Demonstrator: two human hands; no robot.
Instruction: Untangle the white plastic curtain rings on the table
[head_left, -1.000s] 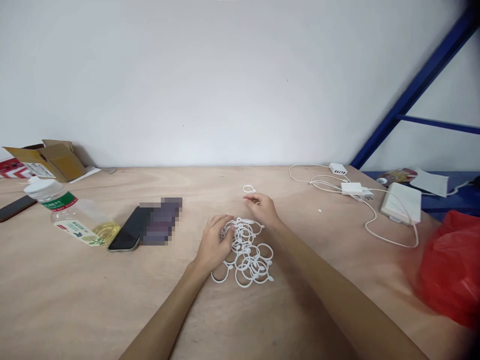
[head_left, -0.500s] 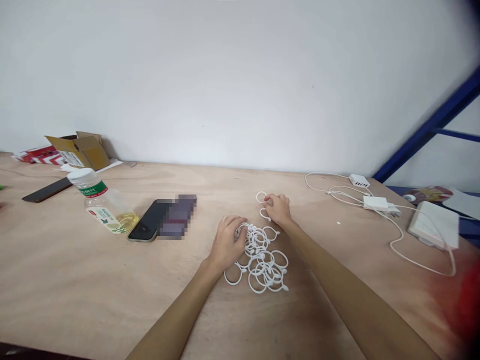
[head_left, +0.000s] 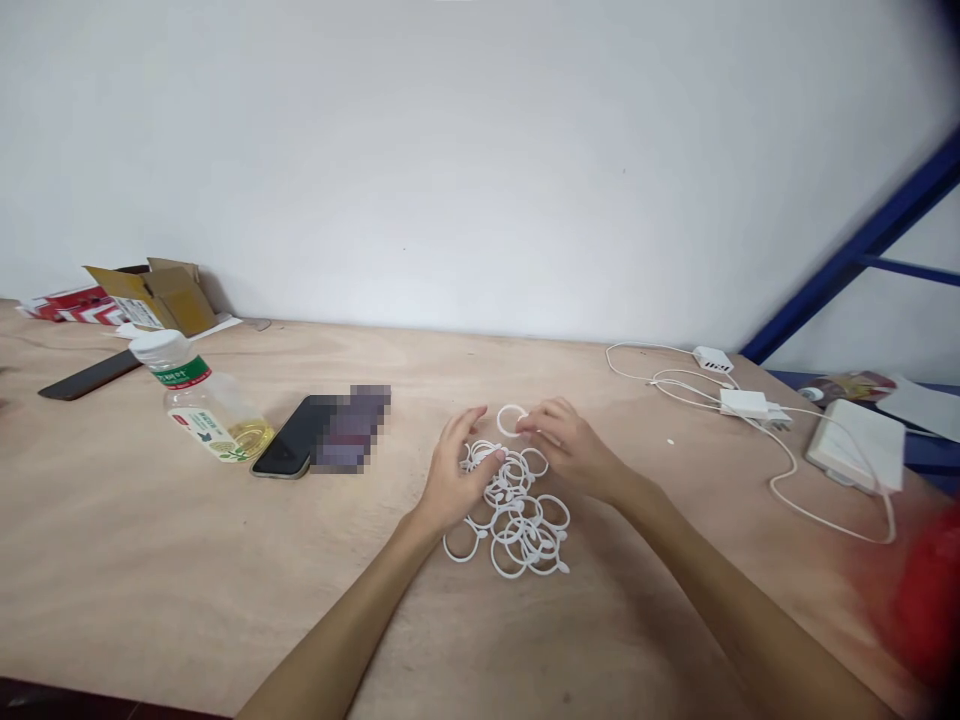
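Note:
A loose heap of white plastic rings [head_left: 534, 530], each with a small flat tab, lies on the wooden table in front of me. My left hand [head_left: 450, 478] curves round the heap's upper left side, thumb and fingers apart, the thumb touching the rings. Just beyond the heap, my right hand [head_left: 576, 452] pinches one white ring [head_left: 499, 418] at its right edge between thumb and fingers. That ring is raised and seen nearly face on; its tab is hidden by the fingers.
On the left are a clear bottle with a white cap [head_left: 180, 385], a phone [head_left: 292, 440] beside a blurred-out item, a dark flat bar [head_left: 90, 374] and an open cardboard box [head_left: 176, 298]. White chargers [head_left: 744, 404] with cables and a white box [head_left: 859, 445] lie right.
My right hand has drawn back toward the heap with a ring in its fingers. The two rings that lay beyond the heap no longer show there separately. My left hand's fingers have spread slightly.

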